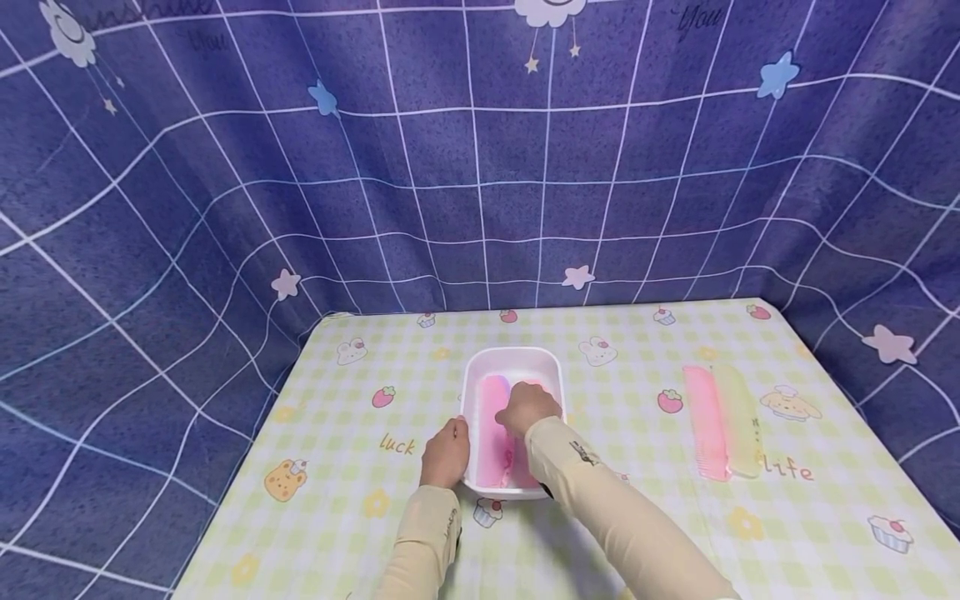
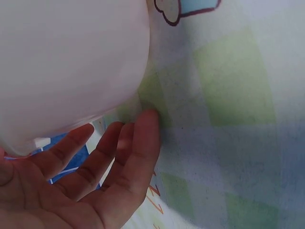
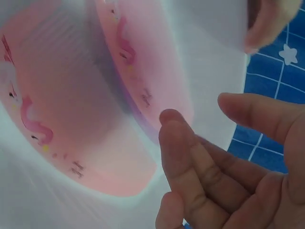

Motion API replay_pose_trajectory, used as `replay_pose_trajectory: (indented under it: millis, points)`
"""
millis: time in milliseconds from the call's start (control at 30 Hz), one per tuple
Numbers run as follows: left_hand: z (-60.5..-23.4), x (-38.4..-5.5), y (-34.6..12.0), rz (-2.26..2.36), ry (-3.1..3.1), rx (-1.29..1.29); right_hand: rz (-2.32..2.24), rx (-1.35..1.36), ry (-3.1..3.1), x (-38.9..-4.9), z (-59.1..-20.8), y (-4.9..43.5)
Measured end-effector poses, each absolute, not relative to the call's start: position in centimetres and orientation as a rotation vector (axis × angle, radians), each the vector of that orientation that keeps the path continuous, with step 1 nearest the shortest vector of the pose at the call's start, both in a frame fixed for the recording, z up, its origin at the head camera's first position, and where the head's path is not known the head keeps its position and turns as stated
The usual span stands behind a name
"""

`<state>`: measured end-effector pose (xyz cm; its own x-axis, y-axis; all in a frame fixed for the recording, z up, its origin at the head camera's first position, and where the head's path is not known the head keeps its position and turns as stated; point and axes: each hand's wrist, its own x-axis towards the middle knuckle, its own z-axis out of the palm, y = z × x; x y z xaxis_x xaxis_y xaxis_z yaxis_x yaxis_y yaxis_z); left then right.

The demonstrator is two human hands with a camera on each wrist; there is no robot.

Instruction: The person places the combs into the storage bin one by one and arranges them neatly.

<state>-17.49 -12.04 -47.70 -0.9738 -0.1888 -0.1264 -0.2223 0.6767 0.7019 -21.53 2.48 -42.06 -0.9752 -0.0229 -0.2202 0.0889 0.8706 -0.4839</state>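
A white plastic container (image 1: 513,354) stands mid-table. Inside it lie two pink combs, a left one (image 1: 491,425) and a right one, both with flamingo prints in the right wrist view, the nearer comb (image 3: 86,114) and the farther comb (image 3: 152,67). A purple edge shows between them. My right hand (image 1: 528,408) reaches into the container, its fingertips by the end of the farther comb and the thumb spread apart, holding nothing. My left hand (image 1: 447,454) holds the container's left rim, thumb at the edge and fingers along the outer wall.
On the right of the table a pink comb (image 1: 707,425) and a pale yellow-green comb (image 1: 738,417) lie side by side. A green-checked cloth (image 1: 322,533) covers the table. Behind and beside it hangs a blue curtain (image 1: 525,192) with white lines.
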Motion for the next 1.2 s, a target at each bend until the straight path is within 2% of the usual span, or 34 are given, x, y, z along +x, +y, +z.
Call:
replay_pose_trajectory:
  millis: [1200]
  points:
    - [-47.2, -17.5, -11.8, 1.151, 2.829, -0.343, -1.003, -0.015, 2.849, -21.1, -39.1, 5.1]
